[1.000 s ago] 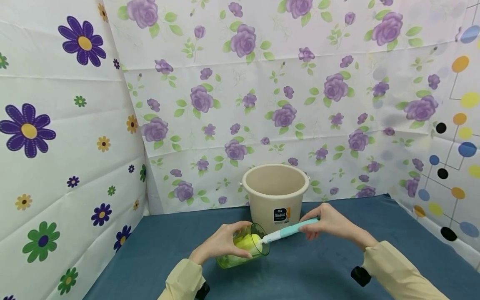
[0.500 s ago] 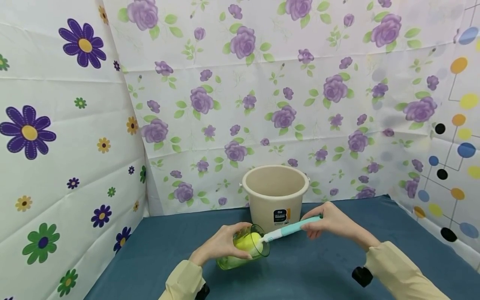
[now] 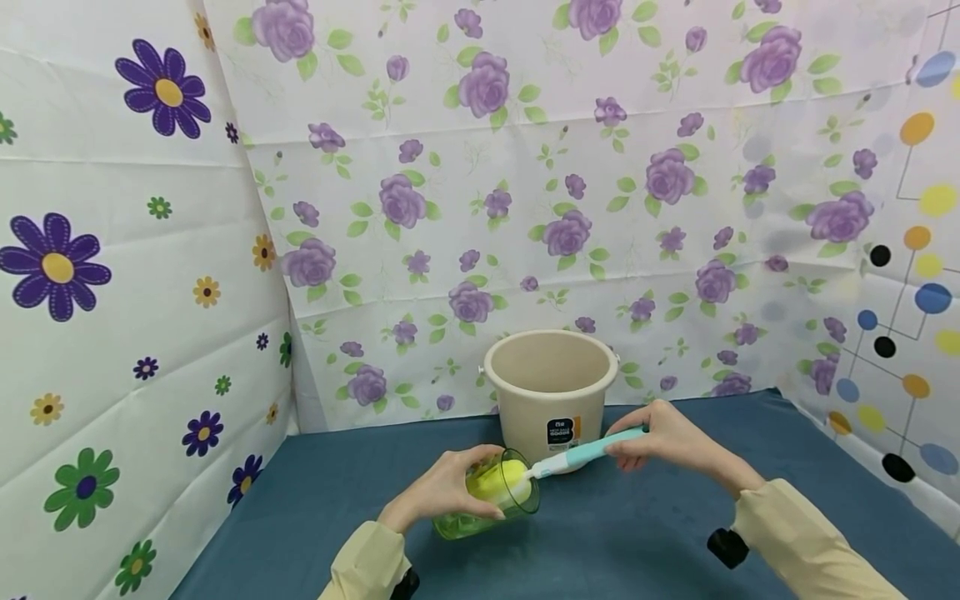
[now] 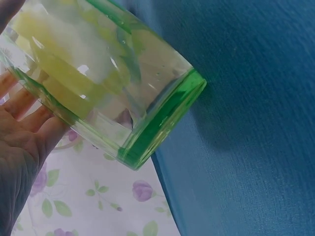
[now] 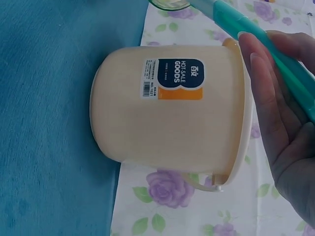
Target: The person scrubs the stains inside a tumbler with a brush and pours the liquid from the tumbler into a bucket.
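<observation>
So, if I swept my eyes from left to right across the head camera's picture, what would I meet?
Daisy-printed sheet, left hand, green see-through cup, beige bucket, right hand, sheet with coloured dots.

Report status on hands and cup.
Left hand grips tilted green cup. Right hand holds brush handle, yellow sponge in cup. Bucket behind, apparently not blocking.

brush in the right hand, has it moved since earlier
Yes, slightly: the brush, with the right hand, has shifted rightward in the head view, judged against the bucket.
</observation>
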Demonstrator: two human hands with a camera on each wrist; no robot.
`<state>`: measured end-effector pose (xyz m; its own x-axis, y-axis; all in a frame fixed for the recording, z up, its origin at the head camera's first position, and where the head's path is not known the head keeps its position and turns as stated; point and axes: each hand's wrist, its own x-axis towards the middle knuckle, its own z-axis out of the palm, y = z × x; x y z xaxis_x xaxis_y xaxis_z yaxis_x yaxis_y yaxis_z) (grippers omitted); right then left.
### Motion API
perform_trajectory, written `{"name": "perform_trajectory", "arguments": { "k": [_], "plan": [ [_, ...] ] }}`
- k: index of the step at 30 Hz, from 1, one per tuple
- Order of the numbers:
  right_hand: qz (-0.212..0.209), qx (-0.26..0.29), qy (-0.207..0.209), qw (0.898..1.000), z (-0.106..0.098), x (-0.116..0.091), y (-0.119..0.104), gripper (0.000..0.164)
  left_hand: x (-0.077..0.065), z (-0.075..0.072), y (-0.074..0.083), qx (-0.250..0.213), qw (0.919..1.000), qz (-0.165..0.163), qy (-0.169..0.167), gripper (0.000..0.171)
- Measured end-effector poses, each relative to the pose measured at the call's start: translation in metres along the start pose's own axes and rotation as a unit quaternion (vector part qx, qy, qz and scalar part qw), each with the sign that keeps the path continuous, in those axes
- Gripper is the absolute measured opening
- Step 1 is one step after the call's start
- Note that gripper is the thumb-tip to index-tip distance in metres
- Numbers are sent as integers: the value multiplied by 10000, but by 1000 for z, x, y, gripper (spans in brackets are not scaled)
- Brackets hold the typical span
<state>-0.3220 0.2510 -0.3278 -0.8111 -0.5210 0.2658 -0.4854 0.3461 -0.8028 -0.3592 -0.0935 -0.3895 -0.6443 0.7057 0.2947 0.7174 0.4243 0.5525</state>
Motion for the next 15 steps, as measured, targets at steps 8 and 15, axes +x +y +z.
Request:
{"name": "perform_trajectory", "arguments": {
  "k": [8,15],
  "plan": [
    [7,34,-152,9999,-1,0,7,21,0,0,0,75,9999,-73,-7,81],
    [-11,40,-197,9998,4,-4,-14,20,-1,0,1,128,9999,-65,13,82]
  ]
}}
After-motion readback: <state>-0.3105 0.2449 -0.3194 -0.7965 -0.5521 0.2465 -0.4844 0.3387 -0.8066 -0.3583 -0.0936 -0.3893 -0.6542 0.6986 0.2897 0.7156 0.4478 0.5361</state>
